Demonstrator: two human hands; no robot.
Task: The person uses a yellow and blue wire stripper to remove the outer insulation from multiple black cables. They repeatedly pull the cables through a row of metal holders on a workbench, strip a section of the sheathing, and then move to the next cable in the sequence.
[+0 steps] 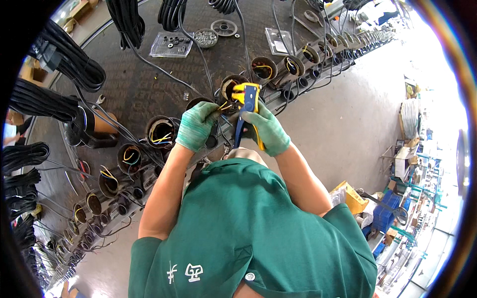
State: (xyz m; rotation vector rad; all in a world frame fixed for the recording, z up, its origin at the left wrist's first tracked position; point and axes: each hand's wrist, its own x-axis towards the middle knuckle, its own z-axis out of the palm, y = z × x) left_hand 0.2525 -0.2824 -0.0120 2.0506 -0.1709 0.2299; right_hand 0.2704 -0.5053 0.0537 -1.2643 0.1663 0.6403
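Note:
My left hand (195,125), in a light green glove, is closed on thin yellow wires (225,106) at the rim of a round metal housing. My right hand (268,130), gloved alike, grips a wire stripper (248,102) with a yellow head and dark blue and yellow handles. The tool's jaws are just right of the wire ends; whether they touch cannot be made out. Behind the tool stands an open round housing (230,85) with wiring inside. To the left of my left hand, another open housing (161,131) shows white, yellow and blue wires.
A long row of similar housings (264,68) lines the edge of the dark bench (124,74). Bundles of black cable (69,59) hang at the far left. A clear tray of small parts (171,44) and a bowl of fasteners (205,37) sit farther back. Blue crates (387,213) stand right.

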